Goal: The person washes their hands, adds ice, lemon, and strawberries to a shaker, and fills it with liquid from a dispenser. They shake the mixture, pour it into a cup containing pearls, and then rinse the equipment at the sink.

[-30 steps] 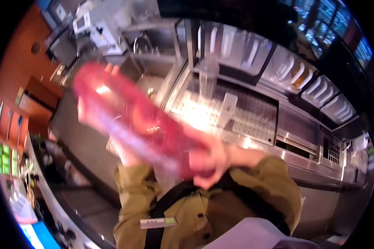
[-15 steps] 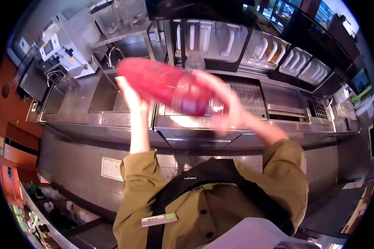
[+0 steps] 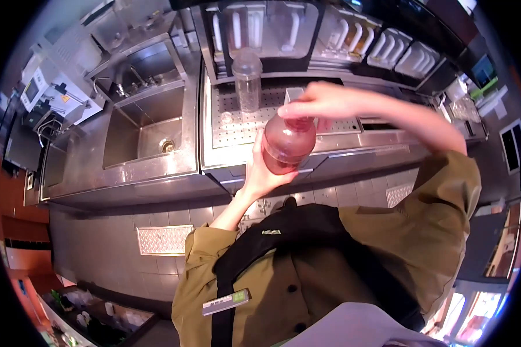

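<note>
A rounded, reddish translucent bottle (image 3: 287, 143) is held upright in front of my body, at the counter's front edge. My left hand (image 3: 264, 173) is wrapped round its lower left side. From the right, my right hand (image 3: 307, 105) reaches over and closes on the bottle's neck and top, which it partly hides. Behind and to the left of the bottle, a tall clear cylindrical container (image 3: 248, 85) stands on the perforated metal tray (image 3: 223, 123). A small clear object (image 3: 226, 118) lies on that tray.
At the left is an empty steel sink (image 3: 147, 136) with a drain, and a white machine (image 3: 63, 92) with a screen beyond. Clear bins (image 3: 266, 32) with white handles line the counter's back. A floor grate (image 3: 164, 239) lies below at the left.
The bottle has gone from tilted and motion-blurred to upright, lower and farther right. My left hand now wraps its lower side, and my right hand has moved onto its top. The view has shifted.
</note>
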### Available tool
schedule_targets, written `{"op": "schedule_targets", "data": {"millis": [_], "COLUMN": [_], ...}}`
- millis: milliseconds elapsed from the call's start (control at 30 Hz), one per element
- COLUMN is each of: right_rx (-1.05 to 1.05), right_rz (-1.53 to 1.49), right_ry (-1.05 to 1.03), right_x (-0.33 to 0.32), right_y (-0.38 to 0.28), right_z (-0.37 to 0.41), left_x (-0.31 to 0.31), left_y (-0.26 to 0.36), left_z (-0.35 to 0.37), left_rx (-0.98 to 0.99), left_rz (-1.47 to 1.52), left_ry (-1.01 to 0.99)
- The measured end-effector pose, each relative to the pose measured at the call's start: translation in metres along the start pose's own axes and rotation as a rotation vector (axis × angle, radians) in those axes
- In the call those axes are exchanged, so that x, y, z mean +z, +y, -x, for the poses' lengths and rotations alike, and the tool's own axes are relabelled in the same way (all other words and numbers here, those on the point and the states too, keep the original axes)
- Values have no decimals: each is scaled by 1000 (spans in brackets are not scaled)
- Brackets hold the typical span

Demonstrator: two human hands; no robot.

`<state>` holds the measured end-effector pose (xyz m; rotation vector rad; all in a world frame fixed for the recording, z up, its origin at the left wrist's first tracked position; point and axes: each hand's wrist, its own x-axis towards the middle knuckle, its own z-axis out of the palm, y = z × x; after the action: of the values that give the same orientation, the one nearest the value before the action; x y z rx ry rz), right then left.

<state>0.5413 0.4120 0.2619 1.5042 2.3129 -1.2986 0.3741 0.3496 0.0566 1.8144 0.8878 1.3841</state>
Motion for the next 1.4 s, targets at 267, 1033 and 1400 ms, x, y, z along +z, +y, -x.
{"op": "schedule_targets", "data": {"millis": [267,1033,1400], "right_rx": [-403,-180,-511], "right_rz": [686,-254,-289], "right_ry": [74,847,435], "right_x": [-26,93,64], "right_y": [-17,280,268], "right_z": [28,-118,-188], "left_x": [-3,-18,-22], "left_y": [10,-31,-29], "left_z": [-7,-65,-77], "left_rx": [-226,-407,-409], "left_rz": [187,-270,-365], "left_ry": [-188,240,41]}}
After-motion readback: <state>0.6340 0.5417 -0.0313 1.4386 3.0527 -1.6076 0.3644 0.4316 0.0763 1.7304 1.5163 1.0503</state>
